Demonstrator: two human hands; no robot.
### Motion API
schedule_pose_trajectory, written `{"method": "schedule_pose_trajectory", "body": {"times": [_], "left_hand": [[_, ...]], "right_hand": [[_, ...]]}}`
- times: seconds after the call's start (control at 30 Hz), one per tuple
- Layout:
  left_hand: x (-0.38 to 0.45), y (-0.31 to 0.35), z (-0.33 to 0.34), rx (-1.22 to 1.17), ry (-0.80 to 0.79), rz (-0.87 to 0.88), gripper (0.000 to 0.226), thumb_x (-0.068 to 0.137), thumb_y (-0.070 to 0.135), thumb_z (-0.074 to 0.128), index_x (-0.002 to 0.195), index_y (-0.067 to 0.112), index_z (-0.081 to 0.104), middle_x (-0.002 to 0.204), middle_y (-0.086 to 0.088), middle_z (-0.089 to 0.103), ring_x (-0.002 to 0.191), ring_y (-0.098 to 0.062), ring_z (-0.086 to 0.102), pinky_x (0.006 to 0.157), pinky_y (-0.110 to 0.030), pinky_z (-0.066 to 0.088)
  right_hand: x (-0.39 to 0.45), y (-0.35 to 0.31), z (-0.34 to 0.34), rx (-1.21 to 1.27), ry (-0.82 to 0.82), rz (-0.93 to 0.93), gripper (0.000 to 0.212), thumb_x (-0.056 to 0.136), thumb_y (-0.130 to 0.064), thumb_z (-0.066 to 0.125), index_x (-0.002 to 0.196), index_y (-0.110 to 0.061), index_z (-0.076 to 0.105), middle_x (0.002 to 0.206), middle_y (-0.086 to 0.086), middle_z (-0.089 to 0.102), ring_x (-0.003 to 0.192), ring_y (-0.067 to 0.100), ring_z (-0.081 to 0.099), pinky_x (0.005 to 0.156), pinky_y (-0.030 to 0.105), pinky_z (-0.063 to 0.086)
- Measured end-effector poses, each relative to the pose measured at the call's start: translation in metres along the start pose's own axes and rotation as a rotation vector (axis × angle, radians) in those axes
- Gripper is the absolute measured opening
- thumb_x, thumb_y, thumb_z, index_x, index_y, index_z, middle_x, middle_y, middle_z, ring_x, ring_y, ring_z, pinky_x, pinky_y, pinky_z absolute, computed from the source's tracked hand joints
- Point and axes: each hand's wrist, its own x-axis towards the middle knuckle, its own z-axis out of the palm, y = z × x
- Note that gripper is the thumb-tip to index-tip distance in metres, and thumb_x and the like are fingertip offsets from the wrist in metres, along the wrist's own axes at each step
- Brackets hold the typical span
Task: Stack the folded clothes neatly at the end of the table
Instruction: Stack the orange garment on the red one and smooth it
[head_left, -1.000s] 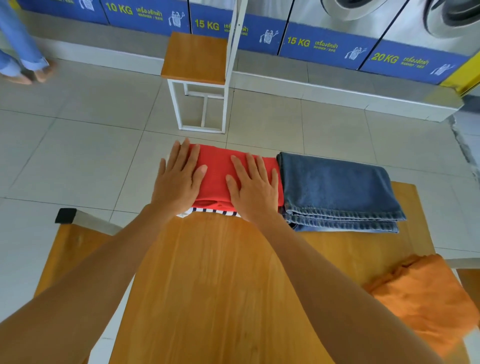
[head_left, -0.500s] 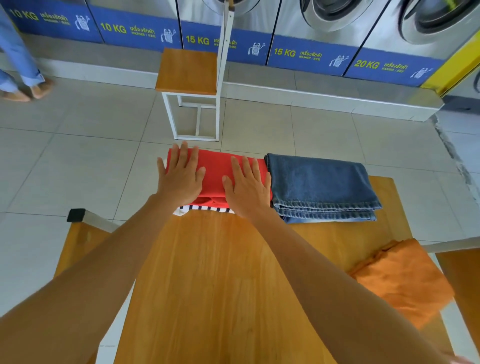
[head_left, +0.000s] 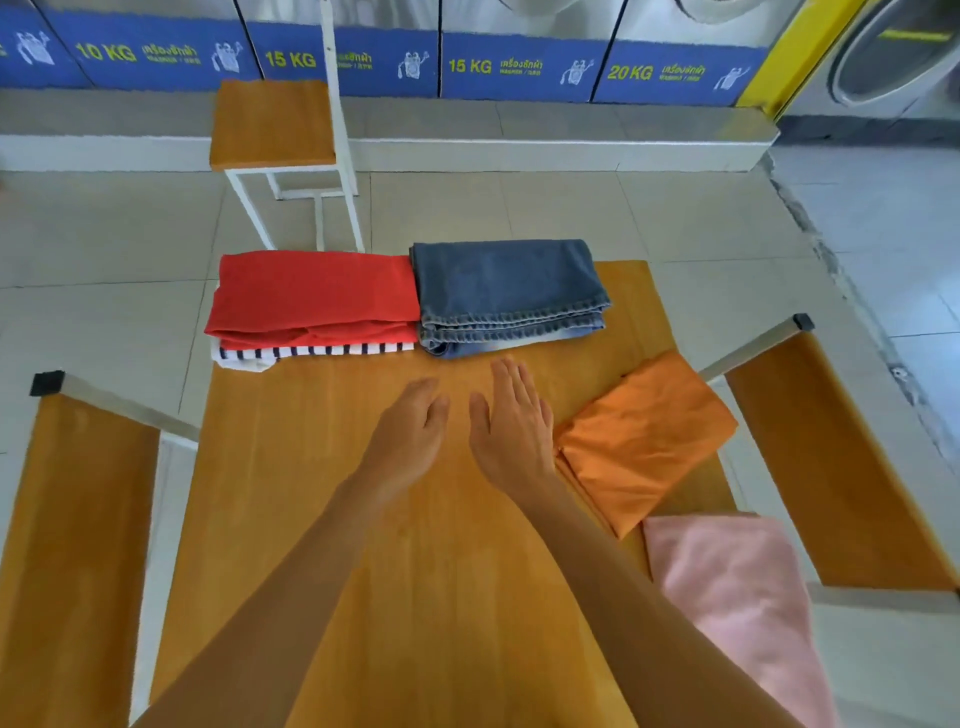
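A folded red garment (head_left: 311, 296) lies on a folded striped one (head_left: 311, 352) at the far left end of the wooden table (head_left: 291, 467). Folded blue jeans (head_left: 506, 283) sit right beside them, touching. A folded orange cloth (head_left: 649, 436) lies at the table's right edge, and a pink towel (head_left: 727, 587) lies nearer to me. My left hand (head_left: 410, 436) and my right hand (head_left: 511, 421) hover over the bare middle of the table, fingers loose and apart, holding nothing. My right hand is just left of the orange cloth.
Wooden benches flank the table, one on the left (head_left: 67, 545) and one on the right (head_left: 831, 457). A wooden stool with white legs (head_left: 272, 124) stands on the tiled floor beyond the table. Washing machines with blue labels (head_left: 493, 65) line the far wall.
Both hands lifted off the red garment and drew back toward me to the table's middle. The view tilted down, so the pink towel now shows.
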Motion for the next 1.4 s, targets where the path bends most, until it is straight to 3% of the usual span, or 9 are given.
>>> {"method": "schedule_pose_trajectory", "body": {"times": [0.2,0.37,0.57,0.77,0.87,1.03,1.17,1.27,1.4], "left_hand": [[-0.023,0.043,0.078,-0.048,-0.117,-0.091,0.054,0.100,0.038,0.042,0.148,0.015,0.035,0.152,-0.006,0.041,0.136,-0.021,0.043,0.096,-0.021,0.034],[-0.016,0.058,0.132,-0.157,-0.159,-0.276,0.067,0.088,0.052,0.054,0.143,0.017,0.043,0.135,-0.002,0.057,0.118,-0.024,0.058,0.094,-0.033,0.050],[0.009,0.039,0.193,-0.280,0.075,-0.512,0.085,0.045,0.079,0.066,0.096,0.011,0.066,0.090,-0.008,0.071,0.077,-0.027,0.070,0.067,-0.040,0.061],[-0.002,0.074,0.194,-0.405,0.044,-0.592,0.069,0.065,0.052,0.081,0.117,0.009,0.062,0.110,-0.009,0.069,0.094,-0.030,0.068,0.065,-0.036,0.058],[-0.006,0.066,0.192,-0.341,0.059,-0.603,0.065,0.069,0.050,0.079,0.117,0.010,0.061,0.115,-0.009,0.066,0.102,-0.031,0.064,0.083,-0.042,0.057],[-0.012,0.050,0.173,-0.288,0.102,-0.578,0.056,0.078,0.046,0.069,0.124,0.015,0.058,0.123,-0.008,0.063,0.107,-0.031,0.061,0.088,-0.042,0.054],[-0.021,0.042,0.168,-0.287,0.185,-0.571,0.053,0.086,0.041,0.062,0.131,0.014,0.053,0.125,-0.005,0.059,0.109,-0.029,0.058,0.078,-0.035,0.047],[-0.028,0.039,0.163,-0.267,0.237,-0.527,0.037,0.086,0.042,0.063,0.114,0.018,0.059,0.108,0.001,0.059,0.090,-0.020,0.059,0.073,-0.033,0.048],[-0.034,0.020,0.141,-0.323,0.237,-0.532,0.026,0.085,0.046,0.064,0.093,0.022,0.060,0.102,-0.002,0.066,0.089,-0.024,0.063,0.080,-0.044,0.056]], "right_hand": [[-0.040,0.075,-0.049,0.029,0.050,0.110,0.053,0.103,-0.038,0.034,0.151,-0.016,0.030,0.162,0.001,0.023,0.151,0.020,0.013,0.117,0.049,0.018],[-0.036,0.143,-0.093,-0.052,0.034,0.209,0.055,0.102,-0.040,0.035,0.150,-0.015,0.030,0.162,0.007,0.021,0.150,0.026,0.016,0.117,0.051,0.019],[0.021,0.234,-0.160,-0.101,-0.051,0.430,0.067,0.098,-0.046,0.046,0.151,-0.011,0.027,0.158,0.010,0.029,0.144,0.033,0.028,0.112,0.055,0.031],[0.041,0.242,-0.146,0.008,-0.244,0.551,0.089,0.087,-0.059,0.058,0.150,-0.007,0.024,0.150,0.018,0.041,0.135,0.039,0.042,0.109,0.049,0.039],[0.028,0.239,-0.132,0.058,-0.222,0.603,0.100,0.077,-0.060,0.066,0.151,-0.009,0.021,0.147,0.016,0.044,0.134,0.039,0.044,0.109,0.051,0.039],[0.005,0.224,-0.126,0.027,-0.188,0.516,0.070,0.082,-0.053,0.064,0.136,-0.012,0.044,0.132,0.012,0.057,0.124,0.035,0.052,0.102,0.048,0.042],[-0.012,0.209,-0.121,0.099,-0.183,0.420,0.039,0.090,-0.043,0.063,0.113,-0.012,0.060,0.114,0.008,0.062,0.114,0.029,0.057,0.091,0.038,0.044],[-0.011,0.202,-0.115,0.142,-0.139,0.382,0.030,0.085,-0.042,0.065,0.096,-0.018,0.052,0.096,0.004,0.061,0.098,0.028,0.062,0.076,0.036,0.049],[-0.008,0.192,-0.105,0.354,-0.219,0.444,0.037,0.082,-0.030,0.069,0.108,-0.010,0.053,0.104,0.011,0.061,0.089,0.023,0.058,0.073,0.039,0.053]]}}
